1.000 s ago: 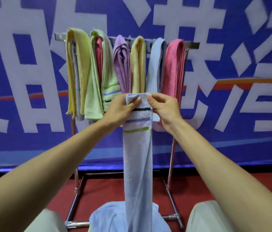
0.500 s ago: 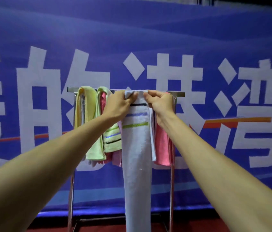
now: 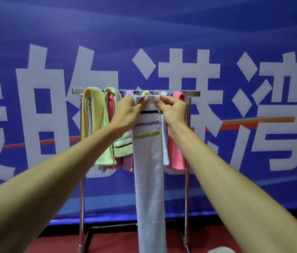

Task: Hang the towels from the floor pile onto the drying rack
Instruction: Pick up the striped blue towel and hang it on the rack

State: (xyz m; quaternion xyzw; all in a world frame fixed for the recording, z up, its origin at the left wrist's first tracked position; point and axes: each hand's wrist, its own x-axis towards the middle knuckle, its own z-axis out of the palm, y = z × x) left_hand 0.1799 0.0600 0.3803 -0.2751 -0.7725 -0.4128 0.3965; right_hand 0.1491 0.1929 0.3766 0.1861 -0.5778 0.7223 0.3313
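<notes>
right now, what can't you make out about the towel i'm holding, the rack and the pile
- Floor pile: outside the head view, past the bottom edge, so the number of towels left is unknown.
- Striped towel: lower end cut off by the bottom edge.
- Rack bar behind the left hand and right hand: hidden by them and the striped towel, so it is unclear whether its top edge is over the bar.
- Purple towel: mostly hidden by the left hand.

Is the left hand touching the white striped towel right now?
Touching. The head view shows the left hand pinching the top edge of the white striped towel between thumb and fingers.
</notes>
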